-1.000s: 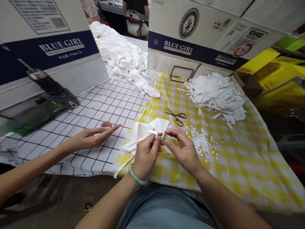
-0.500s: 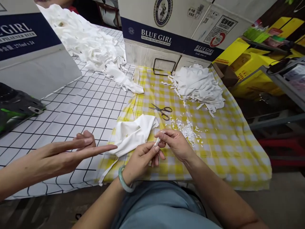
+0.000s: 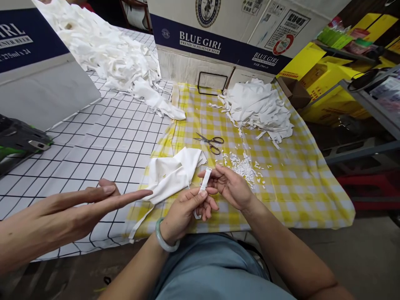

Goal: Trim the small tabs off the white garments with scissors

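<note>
My left hand, with a green bangle on the wrist, pinches a white strap between thumb and fingers. A small slider sits at the strap's upper end. Beside it, my right hand has its thumb lifted off, and its fingers lie behind the strap, perhaps touching it. Just beyond my hands rests a white fabric garment, probably a bra, on the yellow checked cloth. Whether the strap joins it is partly hidden. Dark-handled scissors lie slightly open farther back, near a scatter of white snippets.
Another person's hand reaches in from the left, finger pointing at the garment. White fabric pieces form one pile at back right and a larger heap at back left. Cardboard boxes stand behind; a dark tool lies at left.
My right thumb has come off the strap and the right hand has opened. The strap now stands up in view from my left hand's pinch. The view has shifted slightly.
</note>
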Motion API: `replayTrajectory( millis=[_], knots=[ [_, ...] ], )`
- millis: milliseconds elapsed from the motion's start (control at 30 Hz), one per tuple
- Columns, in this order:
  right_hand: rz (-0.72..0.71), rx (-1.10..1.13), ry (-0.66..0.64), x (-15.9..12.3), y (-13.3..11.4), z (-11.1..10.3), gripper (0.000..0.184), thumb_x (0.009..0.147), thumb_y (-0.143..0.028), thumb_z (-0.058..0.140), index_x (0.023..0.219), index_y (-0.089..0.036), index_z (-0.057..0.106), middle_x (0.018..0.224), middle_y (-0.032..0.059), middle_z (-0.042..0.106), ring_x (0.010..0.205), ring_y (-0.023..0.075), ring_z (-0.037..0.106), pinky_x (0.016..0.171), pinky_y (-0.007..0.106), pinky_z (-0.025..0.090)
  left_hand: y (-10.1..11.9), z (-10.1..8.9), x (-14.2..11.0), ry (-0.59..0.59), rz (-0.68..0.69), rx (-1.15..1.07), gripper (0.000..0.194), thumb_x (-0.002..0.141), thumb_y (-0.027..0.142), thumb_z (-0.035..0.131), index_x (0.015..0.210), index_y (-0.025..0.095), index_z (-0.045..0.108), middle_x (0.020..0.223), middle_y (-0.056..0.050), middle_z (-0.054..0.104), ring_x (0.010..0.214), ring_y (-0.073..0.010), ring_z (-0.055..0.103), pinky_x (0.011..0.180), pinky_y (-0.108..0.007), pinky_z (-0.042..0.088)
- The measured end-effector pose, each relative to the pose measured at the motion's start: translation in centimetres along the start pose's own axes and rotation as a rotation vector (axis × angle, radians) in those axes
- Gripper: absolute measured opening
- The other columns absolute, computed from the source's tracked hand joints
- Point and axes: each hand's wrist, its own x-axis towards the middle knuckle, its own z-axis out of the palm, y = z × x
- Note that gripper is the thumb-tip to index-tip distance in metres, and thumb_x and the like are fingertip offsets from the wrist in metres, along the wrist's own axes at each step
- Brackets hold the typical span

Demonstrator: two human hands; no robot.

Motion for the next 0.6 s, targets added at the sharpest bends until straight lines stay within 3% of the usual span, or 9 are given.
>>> replayTrajectory(
  millis=[200,367,600],
  knots=[
    [-0.049,-0.052,-0.002,-0.3,0.5,-0.5,0.034,0.084,-0.038,0.055,0.096,-0.016,0.078,0.087,0.0066,0.072,0.082,0.0171,0.06,0.086,0.031,0.047,-0.2,0.4,0.0,-0.009,-0.024,-0.124,0.031,0.082,0.038,0.073,0.098,0.013,0.075,0.072,-0.006,0.072,0.05,-0.0069,0.059,0.048,-0.015,0.046],
    [-0.037,-0.159,0.032,-0.7,0.3,-0.5,0.028,0.081,-0.035,0.062,0.097,-0.018,0.078,0.075,0.0031,0.066,0.073,0.0146,0.057,0.074,0.026,0.047,-0.5,0.4,0.2,-0.012,-0.044,-0.136,0.031,0.081,0.037,0.073,0.098,0.011,0.074,0.072,-0.006,0.072,0.05,-0.0069,0.059,0.048,-0.015,0.046],
    [0.045,-0.212,0.077,-0.2,1.0,-0.4,0.032,0.078,-0.046,0.074,0.095,-0.02,0.077,0.079,0.0,0.065,0.064,0.0084,0.056,0.062,0.021,0.044,-1.4,0.6,0.4,-0.008,-0.057,-0.03,0.033,0.086,0.042,0.065,0.094,0.01,0.071,0.073,-0.007,0.071,0.049,-0.007,0.056,0.048,-0.017,0.044]
  ],
)
